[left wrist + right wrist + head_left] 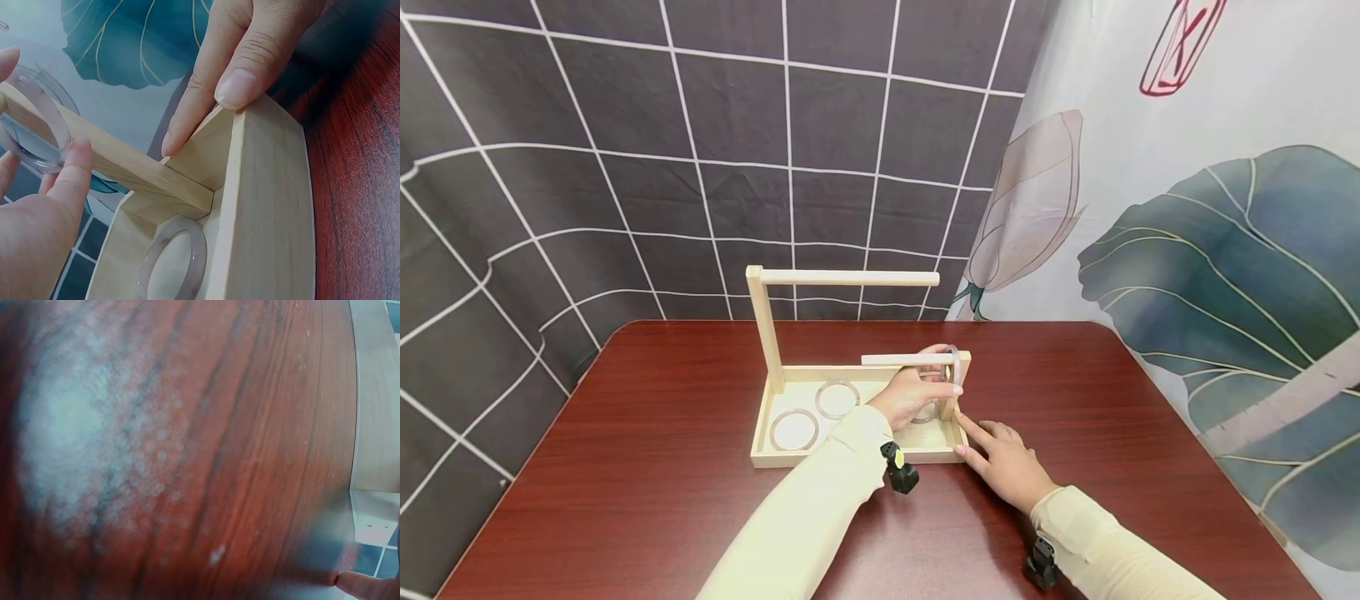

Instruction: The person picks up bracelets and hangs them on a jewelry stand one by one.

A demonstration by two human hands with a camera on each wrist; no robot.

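Observation:
My left hand (pixel 910 396) pinches a translucent pale bangle (pixel 55 115) between thumb and fingers. The bangle encircles the short upper rod (pixel 891 360) of a wooden stand, close to the short post (pixel 144 165); a second clear rim shows behind it. My right hand (pixel 1003 462) rests its extended fingertips on the right end of the stand's tray (pixel 857 457). Inside the tray lie two bangles on the left, a front one (pixel 793 430) and a rear one (pixel 837 400). Another bangle (pixel 172 259) sits at the right end, partly covered by my left hand in the head view.
A tall post (pixel 765 329) at the tray's left end carries a longer rod (pixel 850 277) pointing right, above the short one. The stand is on a reddish-brown table (pixel 647 467). Behind it hang a dark grid-patterned curtain (pixel 730 117) and a leaf-printed cloth (pixel 1240 242).

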